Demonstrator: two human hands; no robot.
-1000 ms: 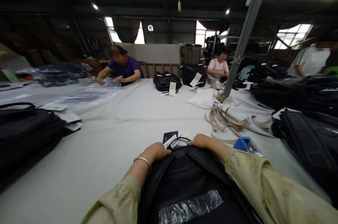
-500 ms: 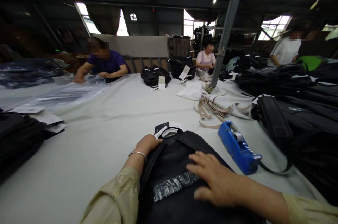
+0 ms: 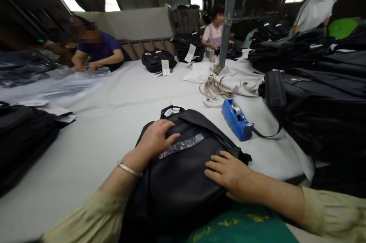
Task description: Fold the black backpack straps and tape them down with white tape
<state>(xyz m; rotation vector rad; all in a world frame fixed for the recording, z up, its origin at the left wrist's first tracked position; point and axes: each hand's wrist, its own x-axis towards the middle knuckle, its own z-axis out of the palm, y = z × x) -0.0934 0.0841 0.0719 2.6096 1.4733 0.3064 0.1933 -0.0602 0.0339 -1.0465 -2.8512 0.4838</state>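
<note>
A black backpack (image 3: 183, 182) lies in front of me on the white-covered table (image 3: 108, 132). Across its upper front runs a shiny plastic-covered strip (image 3: 183, 146). White tags (image 3: 171, 111) show by the top handle. My left hand (image 3: 156, 140) rests on the bag's upper left, fingers stretched and thumb apart, just beside the strip. On the lower right of the bag lies my right hand (image 3: 231, 174), its fingers spread flat. Neither hand is closed on anything.
To the right stands a blue tape dispenser (image 3: 237, 119), with tan strips (image 3: 219, 88) behind it. Black bags (image 3: 317, 105) are stacked at right; another black bag (image 3: 25, 136) lies at left. Across the table a person in purple (image 3: 105, 48) handles clear plastic. Green fabric (image 3: 243, 226) shows below.
My left hand has let go of the bag's top edge and come down onto its front. My right hand has settled lower on the right. The view has tilted down.
</note>
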